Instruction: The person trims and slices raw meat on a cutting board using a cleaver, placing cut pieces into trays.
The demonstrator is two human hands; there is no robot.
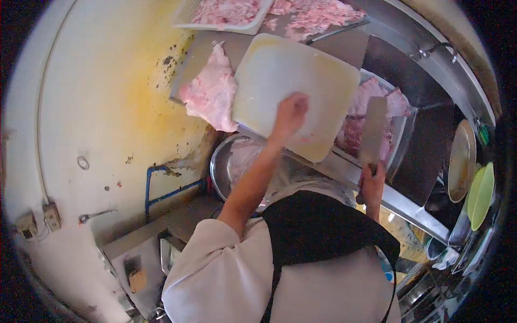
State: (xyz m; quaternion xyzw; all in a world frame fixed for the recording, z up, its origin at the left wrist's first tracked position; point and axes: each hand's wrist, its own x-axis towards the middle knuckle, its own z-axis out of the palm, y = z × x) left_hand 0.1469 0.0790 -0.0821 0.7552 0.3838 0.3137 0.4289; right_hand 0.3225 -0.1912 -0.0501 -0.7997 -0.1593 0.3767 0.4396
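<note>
My left hand (292, 109) is over the white cutting board (269, 64), its fingers curled in and slightly blurred; whether anything is inside them is hidden. In my right hand (372, 185) is a cleaver (373, 129), gripped by its handle with the broad blade pointing away from me. The blade is above a tray (399, 134) of raw meat (353, 132), right of the board. At the board's left edge lies a large flat piece of pale raw meat (212, 91) with skin or fat on it. Small pink scraps (304, 139) are on the board's near part.
A white basket (250, 27) of cut meat stands at the far side, beside a heap of meat pieces (323, 16). Below the board's left side is a metal bowl (216, 167) with pale contents. A blue pipe (175, 195) runs along the left wall. A green dish (481, 196) is at the right.
</note>
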